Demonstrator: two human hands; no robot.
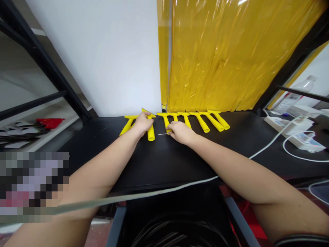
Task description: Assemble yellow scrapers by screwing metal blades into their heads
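My left hand [144,122] is closed on a yellow squeegee-like scraper [151,133], whose hollow round handle end points toward me and whose blade is tilted. Just left of that hand lies another yellow scraper [125,127], partly covered by my fingers. My right hand [181,132] pinches a thin metal rod [163,134], its tip pointing left toward the held scraper's handle. Behind the right hand, several more yellow T-shaped scrapers [204,124] lie in a row, blades to the back; the nearest ones are partly hidden by my fingers.
The black tabletop [164,161] ends at a white panel [110,61] and a yellow plastic curtain [218,58]. White power strips [303,135] with cables and a clear bottle [295,96] stand at right. A pale cord [144,195] crosses in front. Black frame bars [46,58] flank the table.
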